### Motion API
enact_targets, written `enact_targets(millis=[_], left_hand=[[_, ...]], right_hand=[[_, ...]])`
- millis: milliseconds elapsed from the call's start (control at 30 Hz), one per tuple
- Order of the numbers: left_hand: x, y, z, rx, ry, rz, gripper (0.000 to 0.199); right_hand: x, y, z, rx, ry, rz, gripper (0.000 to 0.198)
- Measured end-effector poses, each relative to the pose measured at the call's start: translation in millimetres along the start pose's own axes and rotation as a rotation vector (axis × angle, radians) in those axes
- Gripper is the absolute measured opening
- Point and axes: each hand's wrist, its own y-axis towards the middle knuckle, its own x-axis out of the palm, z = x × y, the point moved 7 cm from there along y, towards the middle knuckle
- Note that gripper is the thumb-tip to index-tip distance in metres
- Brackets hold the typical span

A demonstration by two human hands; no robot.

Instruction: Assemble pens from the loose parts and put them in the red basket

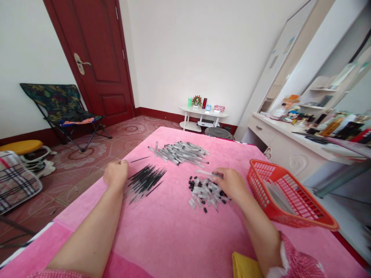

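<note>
My left hand (115,173) is closed at the left side of the table, with a thin black pen refill (140,159) pointing right from its fingertips. Just to its right lies a pile of dark pen refills (147,179). My right hand (232,183) pinches a pale pen barrel (206,173), blurred, with its free end toward the left. Under and beside that hand spreads a heap of clear pen caps (204,189) and small black plugs (205,210). Farther back, between the hands, lie many translucent pen barrels (181,152) in a loose pile.
A red plastic basket (307,222) holding clear slim pieces stands at the right on the pink tablecloth (174,239). Yellow cloth (245,266) lies at the near edge. Beyond are a white dresser (298,154), a small white stand (199,111) and a folding chair (58,102).
</note>
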Motion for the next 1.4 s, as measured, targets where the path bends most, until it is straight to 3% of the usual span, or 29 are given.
enact_targets(millis=[200,333,400,500,567,700,800,833,967,1100,1200,1300,1400], left_hand=[[-8.4,-3.2,5.1,0.015,-0.021,0.085,0.037],[-8.4,-9.0,18.4,0.059,-0.037,0.040,0.037],[-9.9,-14.8,32.3,0.141,-0.037,0.056,0.036],[-10.8,-33.6,66.8,0.367,-0.152,0.097,0.030],[-0.8,-55.3,94.6,0.516,-0.359,-0.033,0.026],[30.2,-123.7,145.4,0.659,-0.720,-0.516,0.028],[43.5,-174.8,164.8,0.682,-0.850,-0.757,0.032],[46.3,-185.5,166.0,0.663,-0.865,-0.787,0.032],[45.6,-198.4,160.4,0.652,-0.837,-0.681,0.022],[30.1,-198.2,159.0,0.782,-0.783,-0.540,0.019],[20.9,-202.6,161.7,0.888,-0.722,-0.502,0.024],[21.8,-205.5,162.2,0.900,-0.715,-0.532,0.030],[32.2,-206.5,161.8,0.791,-0.840,-0.695,0.042]], right_hand=[[-0.6,0.4,0.2,-0.003,0.048,0.007,0.018],[-2.2,1.8,-2.2,-0.032,0.142,0.067,0.018],[-0.8,2.2,-3.5,-0.031,0.278,0.081,0.018],[7.0,1.7,-5.4,0.033,0.722,0.046,0.022],[15.8,0.2,-9.1,0.105,1.052,-0.010,0.024],[30.0,-3.9,-18.1,0.235,1.415,-0.078,0.028],[34.5,-5.3,-21.2,0.259,1.476,-0.056,0.028],[35.1,-5.5,-21.6,0.256,1.481,-0.040,0.027],[37.8,-6.8,-22.1,0.256,1.501,0.012,0.025],[41.0,-7.6,-23.6,0.263,1.539,0.011,0.025],[40.6,-7.8,-24.1,0.255,1.552,0.012,0.024],[36.3,-7.9,-27.9,0.191,1.537,-0.003,0.023],[30.4,-8.7,-32.2,0.121,1.506,-0.015,0.022]])
